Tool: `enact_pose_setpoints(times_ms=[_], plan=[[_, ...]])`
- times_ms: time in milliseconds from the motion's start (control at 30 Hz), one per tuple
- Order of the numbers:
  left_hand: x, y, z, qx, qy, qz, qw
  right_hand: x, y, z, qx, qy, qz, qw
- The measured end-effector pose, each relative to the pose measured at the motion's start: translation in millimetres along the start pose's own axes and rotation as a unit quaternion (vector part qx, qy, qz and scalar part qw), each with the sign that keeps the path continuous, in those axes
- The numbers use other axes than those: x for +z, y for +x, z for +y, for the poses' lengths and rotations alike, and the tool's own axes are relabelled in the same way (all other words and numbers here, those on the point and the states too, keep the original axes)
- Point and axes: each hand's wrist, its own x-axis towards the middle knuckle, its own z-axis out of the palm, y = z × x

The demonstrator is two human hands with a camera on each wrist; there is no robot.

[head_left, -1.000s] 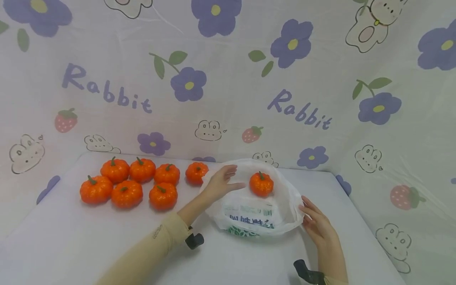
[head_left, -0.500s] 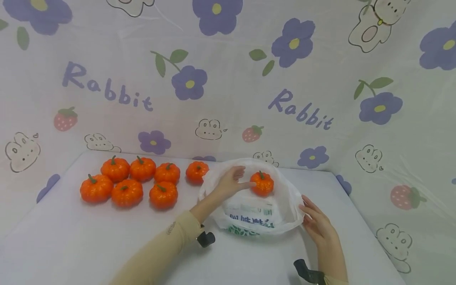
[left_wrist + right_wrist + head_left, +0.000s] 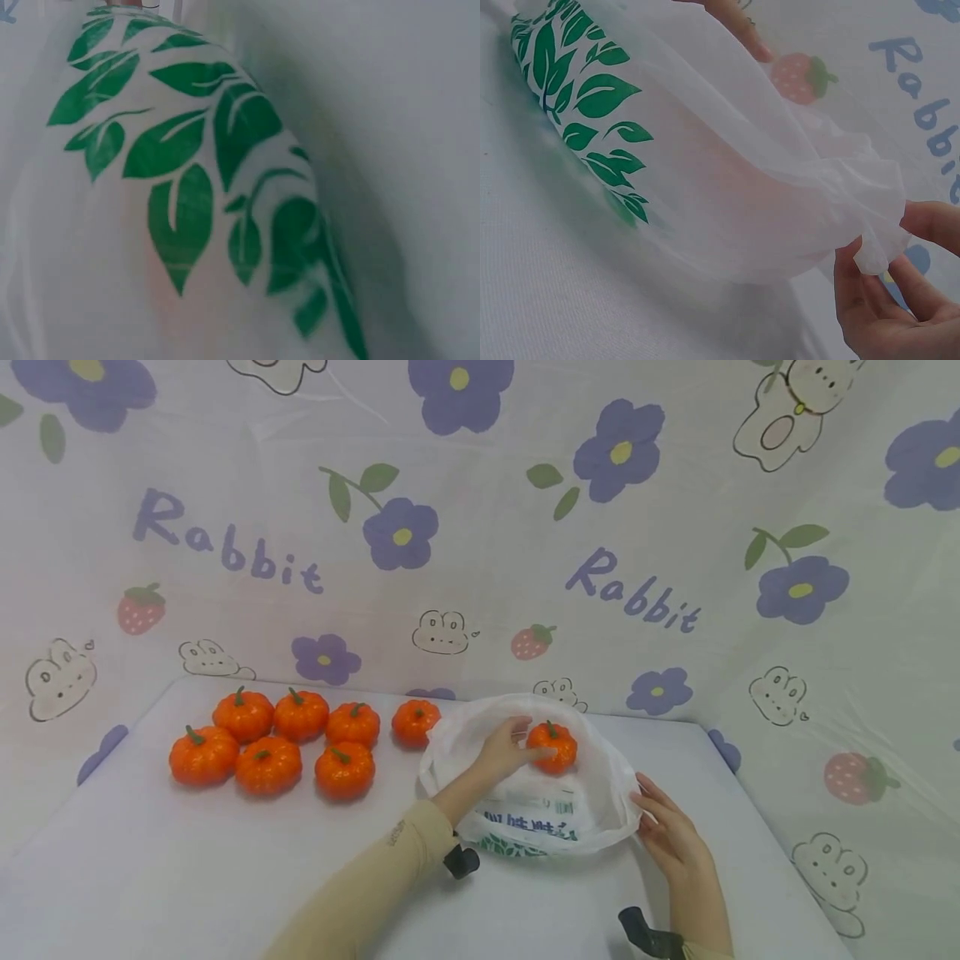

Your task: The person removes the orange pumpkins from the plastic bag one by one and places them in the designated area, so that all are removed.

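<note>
A white plastic bag (image 3: 442, 760) with green leaf print and blue lettering lies mouth open at the table's right-centre. Inside it sits a small orange pumpkin (image 3: 558, 742) with a green stem. My left hand (image 3: 501, 755) reaches into the bag, its thumb across the pumpkin's front and its fingers extended by its left side; whether they touch it I cannot tell. At the bag's right edge, my right hand (image 3: 675, 835) pinches the rim; the right wrist view shows this hand (image 3: 896, 311) with plastic between thumb and fingers. Printed bag plastic (image 3: 180, 217) fills the left wrist view, hiding the left hand's work.
Several more orange pumpkins (image 3: 268, 766) stand grouped on the white table (image 3: 187, 860) at the left. One pumpkin (image 3: 414, 723) is just beside the bag's left edge. A patterned cloth (image 3: 480, 568) hangs behind the table.
My left hand has moved right and deeper into the bag, from left of the pumpkin to its side, thumb now in front of it. The right hand still holds the bag's rim.
</note>
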Motion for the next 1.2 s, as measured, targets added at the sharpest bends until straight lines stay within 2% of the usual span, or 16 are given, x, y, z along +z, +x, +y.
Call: enact_pose_setpoints(times_ms=[233,433,567,900,1200], plan=[[10.1,11.4,-4.0,-0.024,-0.015,0.038,0.9989,0.3,0.4,0.0,0.0,-0.002,-0.003,1.0],[20.0,16.0,-4.9,-0.045,0.012,0.042,0.998,-0.4,1.8,-0.4,-0.004,-0.005,-0.007,1.0],[24.8,18.6,-5.8,-0.049,0.013,0.05,0.9975,-0.6,2.8,-0.5,-0.006,-0.009,-0.013,1.0],[35.9,27.3,-17.6,-0.03,0.03,0.056,0.9976,-0.7,3.8,-1.1,-0.007,-0.012,-0.015,1.0],[31.7,22.5,-21.1,-0.017,0.033,0.053,0.9979,-1.3,4.2,0.1,-0.002,-0.01,-0.012,1.0]])
